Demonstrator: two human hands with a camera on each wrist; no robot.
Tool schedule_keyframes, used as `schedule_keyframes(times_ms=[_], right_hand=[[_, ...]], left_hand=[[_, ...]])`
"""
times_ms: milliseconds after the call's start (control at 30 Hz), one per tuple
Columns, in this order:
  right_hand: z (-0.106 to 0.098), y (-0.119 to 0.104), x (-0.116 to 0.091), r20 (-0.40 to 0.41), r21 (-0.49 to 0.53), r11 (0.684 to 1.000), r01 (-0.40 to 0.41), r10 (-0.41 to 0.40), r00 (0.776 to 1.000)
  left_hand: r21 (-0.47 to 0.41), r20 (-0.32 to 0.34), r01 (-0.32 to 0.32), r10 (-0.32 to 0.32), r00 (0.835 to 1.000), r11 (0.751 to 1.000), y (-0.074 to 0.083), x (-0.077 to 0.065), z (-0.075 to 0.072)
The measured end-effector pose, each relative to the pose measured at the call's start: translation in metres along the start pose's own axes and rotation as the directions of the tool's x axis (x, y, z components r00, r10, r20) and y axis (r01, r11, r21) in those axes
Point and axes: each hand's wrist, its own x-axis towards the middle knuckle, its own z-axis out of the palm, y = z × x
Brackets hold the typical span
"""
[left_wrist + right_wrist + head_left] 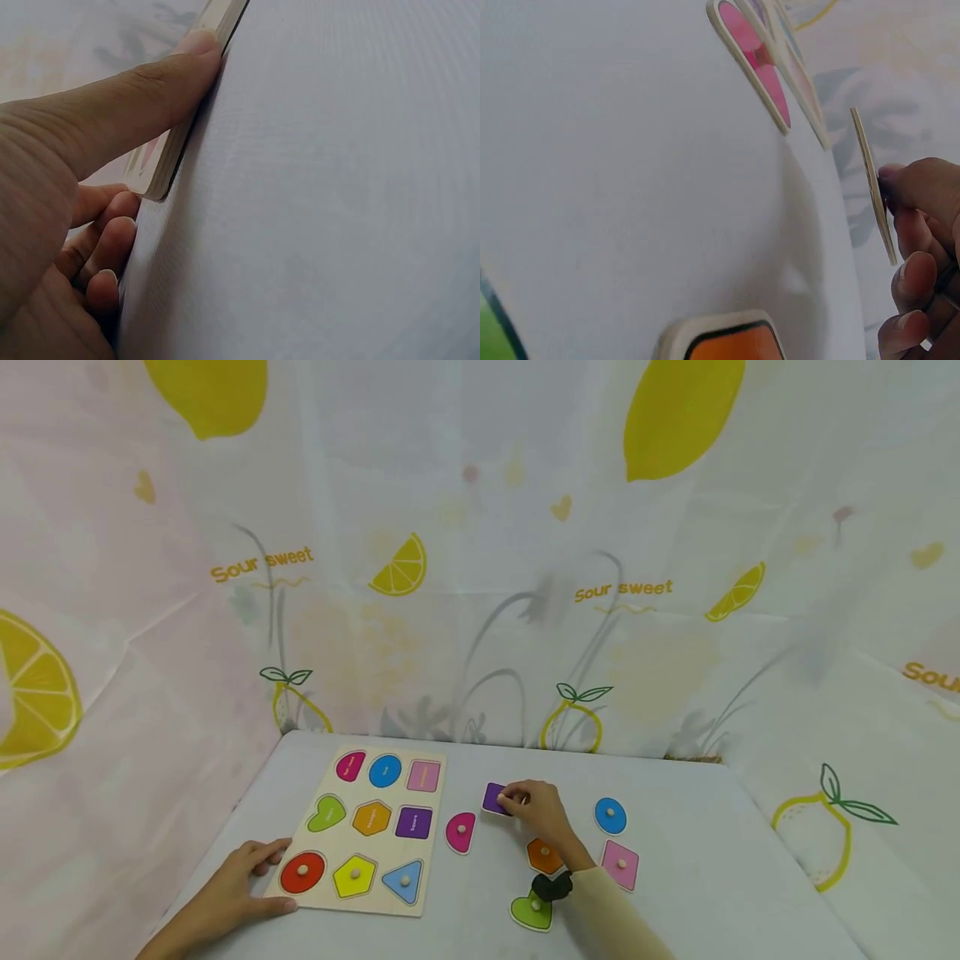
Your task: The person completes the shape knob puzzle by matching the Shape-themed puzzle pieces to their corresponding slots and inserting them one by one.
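A pale wooden shape puzzle board [386, 850] lies flat at the left of the table. My left hand [232, 893] holds its near left corner, the thumb [142, 97] along the near edge and the curled fingers by the left side. A red circle piece [302, 872], a yellow pentagon piece [355, 875] and a blue triangle piece [405, 881] sit in its near row. Right of the board, my right hand [542, 817] pinches the purple square piece [492, 795] by its knob. That piece [873, 187] is tilted and lifted off the table in the right wrist view.
Loose knobbed pieces lie around the right hand: a pink half circle [461, 833], an orange hexagon [545, 853], a green heart [529, 913], a blue circle [611, 816] and a pink square [621, 865]. A lemon-printed cloth [450, 635] hangs behind the white table [705, 860].
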Motion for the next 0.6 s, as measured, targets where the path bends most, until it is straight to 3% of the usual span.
schedule_keyframes(times_ms=[367,600], right_hand=[[0.016,-0.015,0.003,0.019,0.018,0.997,0.081,-0.082,0.996],[0.022,-0.026,0.004,0.049,-0.013,0.998,0.067,-0.067,0.997]], left_hand=[[-0.012,0.003,0.005,-0.005,1.000,1.000,0.002,0.001,-0.001],[-0.008,-0.011,-0.018,0.017,1.000,1.000,0.000,0.000,0.001]])
